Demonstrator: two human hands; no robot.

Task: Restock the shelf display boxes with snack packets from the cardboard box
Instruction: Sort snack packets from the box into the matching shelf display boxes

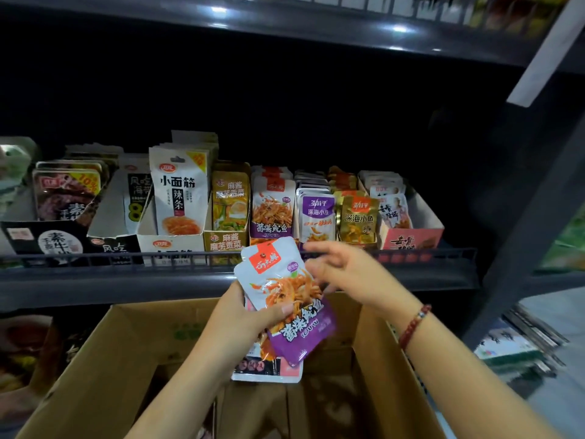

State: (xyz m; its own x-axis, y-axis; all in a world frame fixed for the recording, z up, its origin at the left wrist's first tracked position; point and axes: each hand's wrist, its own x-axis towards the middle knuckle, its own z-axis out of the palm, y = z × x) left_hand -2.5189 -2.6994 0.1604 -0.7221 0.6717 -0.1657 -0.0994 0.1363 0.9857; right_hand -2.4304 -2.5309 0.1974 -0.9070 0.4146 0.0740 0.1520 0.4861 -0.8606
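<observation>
My left hand [243, 315] grips a small stack of white-and-purple snack packets [285, 299] above the open cardboard box [104, 359]. Its thumb lies across the front packet. My right hand [345, 274] hovers at the stack's right edge with fingers loosely spread; its thumb touches the front packet's side. Just above, on the shelf, a display box [272, 210] holds matching packets upright behind the wire rail [411, 251].
Other display boxes line the shelf: white noodle-strip packs [179, 191], yellow packs [229, 201], purple fish packs [316, 213], gold packs [357, 217] and a pink box [411, 239]. A dark shelf upright [522, 232] stands at the right. Stacked goods [519, 340] lie lower right.
</observation>
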